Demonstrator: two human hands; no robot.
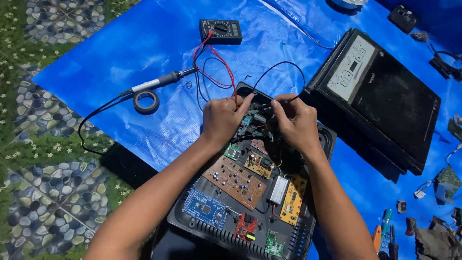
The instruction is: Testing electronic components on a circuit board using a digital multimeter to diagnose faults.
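An open black appliance base (308,236) lies in front of me, filled with several circuit boards: a brown one (234,182), a blue one (205,208), a yellow one (293,202) and small red and green ones. My left hand (222,119) pinches the red multimeter probe over the boards at the far end of the case. My right hand (296,123) pinches the black probe lead beside it. Red and black leads (216,67) run back to a black multimeter (221,31).
A soldering iron (159,82) and a roll of black tape (146,101) lie on the blue tarp (120,53) at left. The appliance's black glass top with control panel (385,96) sits at right. Screwdrivers (385,226) and loose parts lie at lower right. Pebble-pattern floor borders the tarp at left.
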